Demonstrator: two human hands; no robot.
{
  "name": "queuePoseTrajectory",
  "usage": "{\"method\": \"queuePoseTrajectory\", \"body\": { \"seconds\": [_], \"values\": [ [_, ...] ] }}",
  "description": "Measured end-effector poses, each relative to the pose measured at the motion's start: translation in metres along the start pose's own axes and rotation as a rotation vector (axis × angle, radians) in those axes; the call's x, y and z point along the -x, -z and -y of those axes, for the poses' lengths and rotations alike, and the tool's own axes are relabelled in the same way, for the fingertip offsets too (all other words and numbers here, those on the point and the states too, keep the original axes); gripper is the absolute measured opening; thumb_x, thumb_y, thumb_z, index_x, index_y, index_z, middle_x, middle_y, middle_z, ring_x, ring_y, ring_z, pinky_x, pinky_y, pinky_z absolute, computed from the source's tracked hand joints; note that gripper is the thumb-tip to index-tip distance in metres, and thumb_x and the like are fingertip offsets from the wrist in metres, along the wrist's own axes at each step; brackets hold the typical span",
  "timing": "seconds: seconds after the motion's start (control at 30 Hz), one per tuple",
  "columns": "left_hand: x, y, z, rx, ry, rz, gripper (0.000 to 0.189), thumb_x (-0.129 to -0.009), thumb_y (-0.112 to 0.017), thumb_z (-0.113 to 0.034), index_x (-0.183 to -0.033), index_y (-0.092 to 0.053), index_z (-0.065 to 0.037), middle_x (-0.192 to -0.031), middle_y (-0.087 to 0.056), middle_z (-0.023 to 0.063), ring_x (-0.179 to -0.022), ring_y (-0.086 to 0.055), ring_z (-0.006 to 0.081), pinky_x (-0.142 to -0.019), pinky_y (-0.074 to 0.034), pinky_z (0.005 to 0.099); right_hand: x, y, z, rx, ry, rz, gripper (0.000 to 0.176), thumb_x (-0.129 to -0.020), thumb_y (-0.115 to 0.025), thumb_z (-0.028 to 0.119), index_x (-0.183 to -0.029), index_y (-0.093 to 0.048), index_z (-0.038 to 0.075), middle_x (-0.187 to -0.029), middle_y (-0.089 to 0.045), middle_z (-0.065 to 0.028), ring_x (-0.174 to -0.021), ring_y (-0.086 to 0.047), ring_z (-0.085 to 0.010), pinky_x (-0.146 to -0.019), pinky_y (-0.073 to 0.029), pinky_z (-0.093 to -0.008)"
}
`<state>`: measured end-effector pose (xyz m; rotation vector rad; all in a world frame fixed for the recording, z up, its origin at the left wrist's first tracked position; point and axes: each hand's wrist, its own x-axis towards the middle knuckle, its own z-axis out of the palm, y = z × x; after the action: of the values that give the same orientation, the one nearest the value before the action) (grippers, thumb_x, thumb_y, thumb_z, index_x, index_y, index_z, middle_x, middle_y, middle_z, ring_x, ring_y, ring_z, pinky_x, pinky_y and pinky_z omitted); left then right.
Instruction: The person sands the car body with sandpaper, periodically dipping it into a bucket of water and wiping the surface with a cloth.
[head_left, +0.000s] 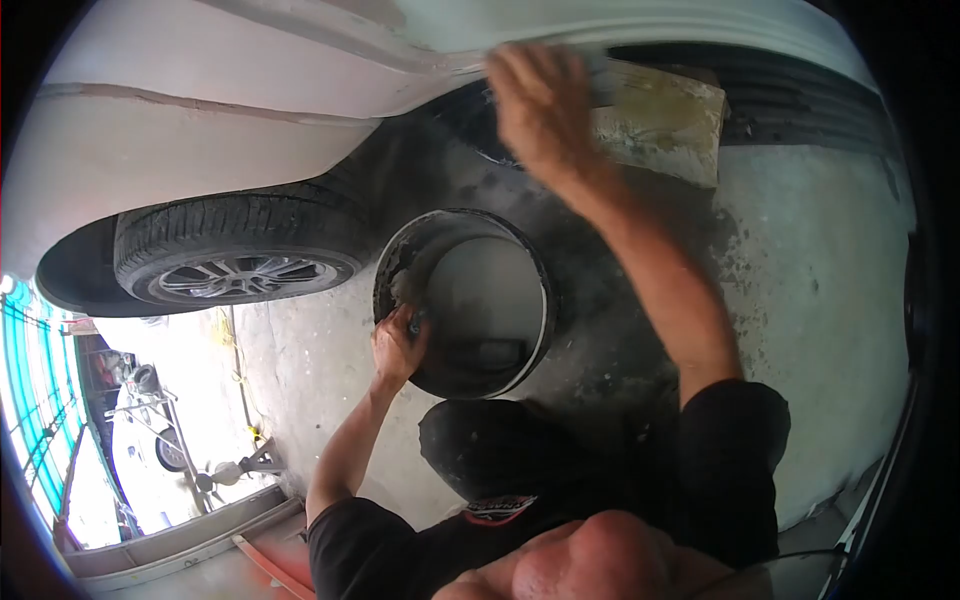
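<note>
My left hand [398, 342] is closed at the left rim of a round dark bucket [547, 300], with a small dark thing at its fingertips that I cannot make out. Cloudy grey water [487, 285] fills the bucket's bottom, and a dark block [500, 353] lies inside near the front. Up at the lower edge of a pale car body panel [440, 35], my right hand [545, 110] is smeared by motion. Its fingers reach the panel edge, and a grey blur shows just beside them.
A car wheel [240, 245] is left of the bucket under the pale bodywork. Behind my right hand lies a stained, yellowish block [660, 125]. Wet dark patches mark the concrete floor [820, 280]. A metal stand [228, 472] is at the lower left, by a bright opening.
</note>
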<state>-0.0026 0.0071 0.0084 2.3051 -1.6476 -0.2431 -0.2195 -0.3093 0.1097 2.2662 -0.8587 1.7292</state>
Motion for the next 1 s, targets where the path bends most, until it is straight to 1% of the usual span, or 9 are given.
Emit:
{"method": "queuePoseTrajectory", "body": {
  "seconds": [0.1, 0.17, 0.27, 0.4, 0.57, 0.63, 0.7, 0.87, 1.0],
  "values": [
    [-0.006, 0.005, -0.009, -0.016, 0.006, 0.001, 0.019, -0.086, -0.069, -0.019, -0.099, -0.066, -0.005, -0.093, -0.070, 0.0186, -0.088, -0.067, 0.0433, -0.075, -0.053, 0.0515, -0.014, -0.014, 0.038, -0.322, -0.242, -0.102, 0.021, -0.081, -0.070, 0.005, -0.102, -0.069, 0.007, -0.105, -0.064, -0.0021, -0.105, -0.061, -0.0222, -0.097, -0.041, -0.0426],
    [-0.002, 0.002, -0.007, -0.041, 0.011, 0.019, 0.020, -0.086, -0.069, -0.019, -0.100, -0.065, -0.005, -0.093, -0.070, 0.0186, -0.088, -0.067, 0.0434, -0.075, -0.053, 0.0517, -0.005, -0.016, 0.028, -0.331, -0.122, -0.160, 0.021, -0.086, -0.067, -0.001, -0.106, -0.071, 0.005, -0.105, -0.068, -0.0061, -0.099, -0.064, -0.0271, -0.091, -0.045, -0.0416],
    [-0.001, 0.001, 0.003, -0.051, -0.001, 0.019, 0.021, -0.086, -0.070, -0.020, -0.100, -0.065, -0.005, -0.092, -0.070, 0.0183, -0.087, -0.068, 0.0431, -0.075, -0.053, 0.0520, 0.001, -0.009, 0.014, -0.077, -0.029, -0.129, 0.024, -0.086, -0.067, -0.001, -0.108, -0.071, 0.007, -0.105, -0.069, -0.0055, -0.098, -0.064, -0.0264, -0.090, -0.046, -0.0396],
    [-0.007, -0.003, 0.003, -0.059, 0.004, 0.017, 0.021, -0.086, -0.070, -0.020, -0.099, -0.065, -0.005, -0.093, -0.070, 0.0182, -0.087, -0.068, 0.0423, -0.075, -0.054, 0.0521, -0.037, -0.019, 0.071, -0.547, -0.301, -0.258, 0.027, -0.084, -0.067, -0.002, -0.110, -0.070, 0.006, -0.104, -0.069, -0.0075, -0.097, -0.065, -0.0288, -0.091, -0.044, -0.0422],
    [-0.002, -0.002, 0.005, -0.043, 0.019, 0.006, 0.021, -0.086, -0.069, -0.022, -0.100, -0.066, -0.006, -0.095, -0.071, 0.0182, -0.089, -0.069, 0.0414, -0.076, -0.054, 0.0514, -0.008, -0.021, 0.044, -0.222, -0.196, -0.263, 0.025, -0.083, -0.067, -0.004, -0.106, -0.069, 0.006, -0.102, -0.068, -0.0096, -0.096, -0.065, -0.0306, -0.086, -0.046, -0.0415],
    [-0.004, 0.004, -0.006, -0.057, 0.027, 0.010, 0.022, -0.086, -0.069, -0.023, -0.101, -0.067, -0.006, -0.095, -0.072, 0.0182, -0.089, -0.069, 0.0410, -0.076, -0.055, 0.0510, -0.025, -0.020, 0.068, -0.322, -0.324, -0.270, 0.026, -0.083, -0.067, -0.004, -0.107, -0.069, 0.005, -0.102, -0.068, -0.0100, -0.096, -0.064, -0.0310, -0.084, -0.048, -0.0411],
    [-0.005, 0.001, -0.002, -0.064, 0.034, 0.034, 0.024, -0.086, -0.070, -0.022, -0.103, -0.068, -0.006, -0.097, -0.072, 0.0182, -0.090, -0.069, 0.0408, -0.077, -0.055, 0.0508, -0.060, -0.009, 0.092, -0.538, -0.294, -0.348, 0.031, -0.082, -0.064, -0.008, -0.111, -0.068, 0.004, -0.106, -0.066, -0.0108, -0.097, -0.064, -0.0317, -0.084, -0.049, -0.0417],
    [-0.003, 0.000, 0.003, -0.088, 0.011, 0.022, 0.024, -0.085, -0.071, -0.022, -0.104, -0.068, -0.006, -0.098, -0.072, 0.0185, -0.090, -0.069, 0.0407, -0.077, -0.055, 0.0504, -0.024, -0.027, 0.073, -0.361, -0.302, -0.331, 0.029, -0.084, -0.063, -0.009, -0.110, -0.068, 0.002, -0.108, -0.068, -0.0122, -0.097, -0.066, -0.0311, -0.083, -0.051, -0.0410],
    [-0.004, 0.001, 0.001, -0.088, -0.019, 0.044, 0.024, -0.085, -0.071, -0.022, -0.104, -0.068, -0.006, -0.097, -0.072, 0.0195, -0.089, -0.069, 0.0408, -0.077, -0.055, 0.0501, -0.084, -0.005, 0.111, -0.545, -0.312, -0.397, 0.042, -0.073, -0.064, -0.013, -0.112, -0.066, 0.002, -0.103, -0.065, -0.0131, -0.096, -0.064, -0.0347, -0.086, -0.050, -0.0430]
  ]
}}
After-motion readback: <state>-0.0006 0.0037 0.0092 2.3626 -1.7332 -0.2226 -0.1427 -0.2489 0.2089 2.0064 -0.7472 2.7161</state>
